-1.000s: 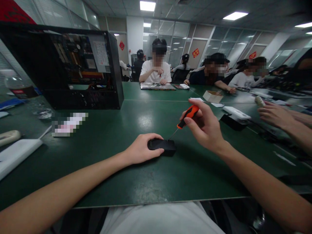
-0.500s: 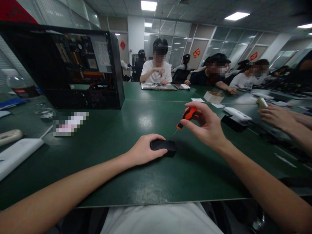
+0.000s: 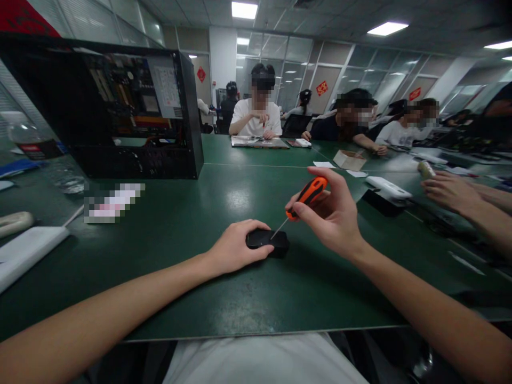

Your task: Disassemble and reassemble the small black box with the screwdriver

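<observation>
A small black box-like device (image 3: pixel 279 244) lies on the green table (image 3: pixel 192 298), in front of me. My left hand (image 3: pixel 239 244) grips it from the left, thumb along the near side and fingers over the far side. In my right hand (image 3: pixel 334 208) is a screwdriver (image 3: pixel 311 193) with an orange and black handle, held between thumb and fingers. Its thin shaft slants down to the left, and the tip meets the device's top face near the middle. Whether a screw sits under the tip is too small to tell.
An opened black computer case (image 3: pixel 188 117) stands at the back left, beside a plastic bottle (image 3: pixel 38 144). At the left edge lies a white power strip (image 3: pixel 30 250). A small cardboard box (image 3: pixel 349 160) and a white device (image 3: pixel 389 186) are on the right, near another person's hands (image 3: pixel 452 189).
The screwdriver's tip has shifted left and slightly toward me across the device's top, and the handle is tilted more. My left hand and the device stay nearly in place.
</observation>
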Demonstrator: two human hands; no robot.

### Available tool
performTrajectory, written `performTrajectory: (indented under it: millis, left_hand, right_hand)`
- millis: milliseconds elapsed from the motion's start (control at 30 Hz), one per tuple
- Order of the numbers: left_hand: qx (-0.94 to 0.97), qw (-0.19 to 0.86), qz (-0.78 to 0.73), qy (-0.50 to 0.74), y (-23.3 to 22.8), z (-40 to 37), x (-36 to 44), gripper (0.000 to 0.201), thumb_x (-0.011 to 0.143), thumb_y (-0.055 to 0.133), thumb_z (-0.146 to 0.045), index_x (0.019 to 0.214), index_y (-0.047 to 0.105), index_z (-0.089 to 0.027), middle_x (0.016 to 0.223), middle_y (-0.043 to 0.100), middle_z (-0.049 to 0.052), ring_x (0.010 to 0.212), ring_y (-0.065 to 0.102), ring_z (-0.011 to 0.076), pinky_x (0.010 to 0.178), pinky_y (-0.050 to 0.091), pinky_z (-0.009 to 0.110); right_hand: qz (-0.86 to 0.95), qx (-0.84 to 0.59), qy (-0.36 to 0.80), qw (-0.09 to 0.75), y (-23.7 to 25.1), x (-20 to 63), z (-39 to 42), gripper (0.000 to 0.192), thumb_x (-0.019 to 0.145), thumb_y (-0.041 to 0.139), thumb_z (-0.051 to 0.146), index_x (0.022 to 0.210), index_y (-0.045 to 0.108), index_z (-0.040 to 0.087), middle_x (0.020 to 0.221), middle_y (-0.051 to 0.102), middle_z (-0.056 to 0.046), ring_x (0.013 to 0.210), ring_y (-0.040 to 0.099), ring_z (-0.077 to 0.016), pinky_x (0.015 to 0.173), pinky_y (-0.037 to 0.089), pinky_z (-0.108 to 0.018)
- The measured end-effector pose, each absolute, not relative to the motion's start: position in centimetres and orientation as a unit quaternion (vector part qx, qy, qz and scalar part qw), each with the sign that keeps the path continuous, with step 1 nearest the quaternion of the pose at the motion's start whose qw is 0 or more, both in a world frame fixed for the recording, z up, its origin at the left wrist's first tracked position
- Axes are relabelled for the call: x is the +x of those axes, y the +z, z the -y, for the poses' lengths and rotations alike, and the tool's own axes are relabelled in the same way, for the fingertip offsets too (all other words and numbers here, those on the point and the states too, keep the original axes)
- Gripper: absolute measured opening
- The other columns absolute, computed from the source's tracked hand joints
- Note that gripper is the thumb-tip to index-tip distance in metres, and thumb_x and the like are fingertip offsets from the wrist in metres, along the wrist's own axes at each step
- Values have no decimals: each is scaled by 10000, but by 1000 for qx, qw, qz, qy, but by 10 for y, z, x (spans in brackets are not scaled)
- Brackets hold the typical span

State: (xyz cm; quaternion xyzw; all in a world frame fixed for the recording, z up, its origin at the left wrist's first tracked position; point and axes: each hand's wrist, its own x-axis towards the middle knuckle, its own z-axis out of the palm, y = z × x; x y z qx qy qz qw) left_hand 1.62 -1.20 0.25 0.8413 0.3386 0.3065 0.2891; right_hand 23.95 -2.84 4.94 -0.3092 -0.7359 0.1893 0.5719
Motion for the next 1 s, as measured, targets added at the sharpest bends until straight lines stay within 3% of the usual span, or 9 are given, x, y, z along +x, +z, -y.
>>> performTrajectory:
  millis: [700,867,1000]
  left_hand:
    - [846,275,-330,315,3,11,16,319,838,755,-329,1124,711,-192,1056,760,31,942,706,221,851,517,316]
    - [849,275,-328,310,1,11,16,324,848,750,-341,1133,708,-193,1071,759,32,953,707,222,854,516,318]
    - [854,263,-325,310,1,10,16,323,854,740,-353,1133,705,-194,1081,759,37,964,706,223,861,518,322]
  right_hand:
    - [759,-316,209,529,48,234,32,539,916,703,278,1376,422,306,980,692,-8,852,723,-169,799,622,-346]
    - [770,-305,204,522,56,238,35,389,898,667,168,1235,503,271,1018,683,-16,912,696,-159,854,607,-336]
    - [771,-309,192,524,62,244,35,285,860,731,212,1007,490,255,942,699,-3,819,691,-153,765,588,-304]
